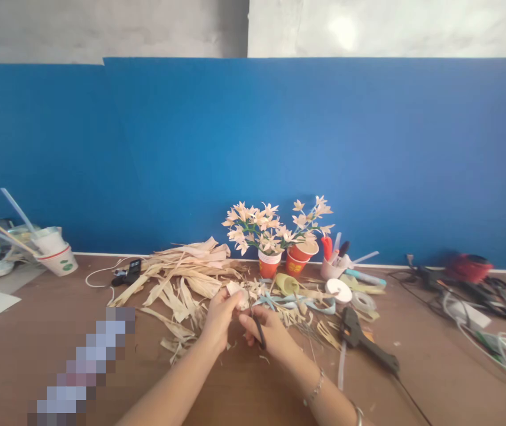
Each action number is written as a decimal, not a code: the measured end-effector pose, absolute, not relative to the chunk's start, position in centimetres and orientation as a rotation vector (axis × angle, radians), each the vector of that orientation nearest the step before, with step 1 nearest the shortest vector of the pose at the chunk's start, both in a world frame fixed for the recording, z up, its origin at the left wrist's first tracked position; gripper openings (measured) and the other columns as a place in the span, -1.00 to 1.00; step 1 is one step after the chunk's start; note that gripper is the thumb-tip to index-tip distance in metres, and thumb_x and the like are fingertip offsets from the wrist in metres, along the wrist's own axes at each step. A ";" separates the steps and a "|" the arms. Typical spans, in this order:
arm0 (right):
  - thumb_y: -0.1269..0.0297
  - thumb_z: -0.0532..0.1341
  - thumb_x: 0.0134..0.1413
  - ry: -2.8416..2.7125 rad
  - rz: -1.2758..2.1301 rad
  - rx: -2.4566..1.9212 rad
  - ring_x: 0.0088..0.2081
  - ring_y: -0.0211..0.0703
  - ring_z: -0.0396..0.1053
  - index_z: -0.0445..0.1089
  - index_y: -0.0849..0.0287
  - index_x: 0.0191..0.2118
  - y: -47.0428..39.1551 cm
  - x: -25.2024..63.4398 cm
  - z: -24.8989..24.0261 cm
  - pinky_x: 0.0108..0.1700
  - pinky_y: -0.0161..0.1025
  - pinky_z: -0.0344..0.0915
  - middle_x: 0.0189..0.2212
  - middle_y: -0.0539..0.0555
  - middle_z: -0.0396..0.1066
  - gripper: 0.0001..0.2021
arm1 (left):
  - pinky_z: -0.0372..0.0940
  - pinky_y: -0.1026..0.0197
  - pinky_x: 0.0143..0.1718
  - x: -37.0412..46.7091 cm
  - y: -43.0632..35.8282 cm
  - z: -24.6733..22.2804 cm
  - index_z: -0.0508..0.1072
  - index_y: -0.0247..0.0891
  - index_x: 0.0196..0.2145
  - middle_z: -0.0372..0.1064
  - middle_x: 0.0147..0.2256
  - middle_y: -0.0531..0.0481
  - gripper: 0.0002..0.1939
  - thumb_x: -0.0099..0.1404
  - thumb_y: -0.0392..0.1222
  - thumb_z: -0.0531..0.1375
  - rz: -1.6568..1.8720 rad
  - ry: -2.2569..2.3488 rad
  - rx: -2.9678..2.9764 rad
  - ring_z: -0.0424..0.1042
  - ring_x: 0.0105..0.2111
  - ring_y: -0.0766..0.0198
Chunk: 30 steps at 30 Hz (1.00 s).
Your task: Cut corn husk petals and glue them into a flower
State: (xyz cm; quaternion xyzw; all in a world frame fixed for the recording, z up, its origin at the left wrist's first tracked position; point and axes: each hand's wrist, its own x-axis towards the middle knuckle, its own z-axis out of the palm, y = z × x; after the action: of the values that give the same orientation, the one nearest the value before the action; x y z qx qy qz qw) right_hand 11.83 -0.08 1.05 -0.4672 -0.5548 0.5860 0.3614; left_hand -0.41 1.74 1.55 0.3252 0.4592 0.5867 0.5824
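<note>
My left hand (pixel 221 310) pinches a small pale piece of husk (pixel 237 291) near the middle of the table. In my right hand (pixel 268 331) are black-handled scissors (pixel 259 331), their blades pointing up beside that piece. Whether the blades touch it I cannot tell. Dry corn husks (pixel 186 272) lie heaped behind and left of my hands. Just beyond stand red paper cups, one (pixel 269 264) holding pale husk-like flowers (pixel 259 225) on green stems.
A black glue gun (pixel 366 343) with a cord lies to the right. Tape rolls (pixel 338 290) and a cup of pens (pixel 333 269) sit behind it. Cables (pixel 461 313) run along the far right. At left stands a white cup (pixel 60 260); a blue partition (pixel 253 148) rises behind.
</note>
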 end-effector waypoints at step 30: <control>-0.20 0.25 -0.13 -1.508 1.507 -1.111 -0.66 -0.34 0.17 0.29 0.22 -0.40 -0.1 11.6 0.1 -0.61 -0.39 0.05 -0.70 -0.11 0.22 -0.51 | 0.03 0.37 -0.60 0.1 1.3 2.0 0.36 -0.28 -0.51 0.13 -0.66 0.21 -0.77 -0.03 -0.09 0.29 1.472 1.155 0.731 0.12 -0.64 0.44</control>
State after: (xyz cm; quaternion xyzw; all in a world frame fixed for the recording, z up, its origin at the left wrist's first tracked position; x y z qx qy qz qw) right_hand 11.62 -0.12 0.05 -0.4310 -0.5850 0.5848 0.3605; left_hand 0.14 1.26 2.00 0.3069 0.4851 0.6183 0.5368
